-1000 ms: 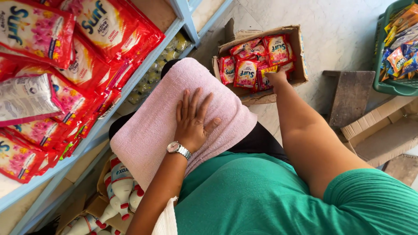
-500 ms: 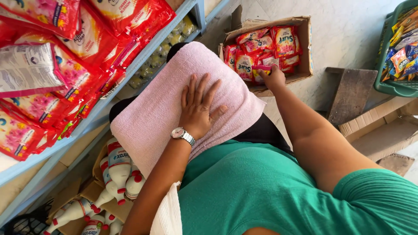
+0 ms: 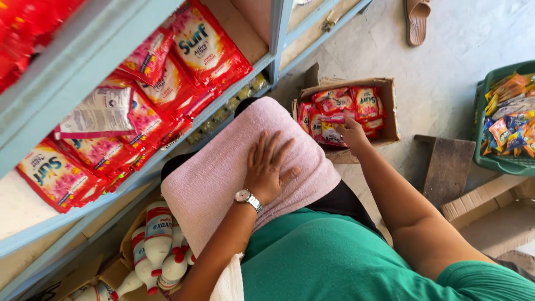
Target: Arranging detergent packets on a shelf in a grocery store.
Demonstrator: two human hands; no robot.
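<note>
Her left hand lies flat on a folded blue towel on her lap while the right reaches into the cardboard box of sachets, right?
Not quite: in the head view the folded terry towel is pink. The left hand lies flat on it; the right hand reaches into the brown cardboard box of red sachets.

Pink towel (image 3: 223,173), green shirt (image 3: 334,262), red packets (image 3: 209,47), green basket (image 3: 487,161)

A green short-sleeved top (image 3: 334,262), dark trousers (image 3: 340,200), and a silver wristwatch (image 3: 248,198) (round face, metal band) at the frame's lower middle
</note>
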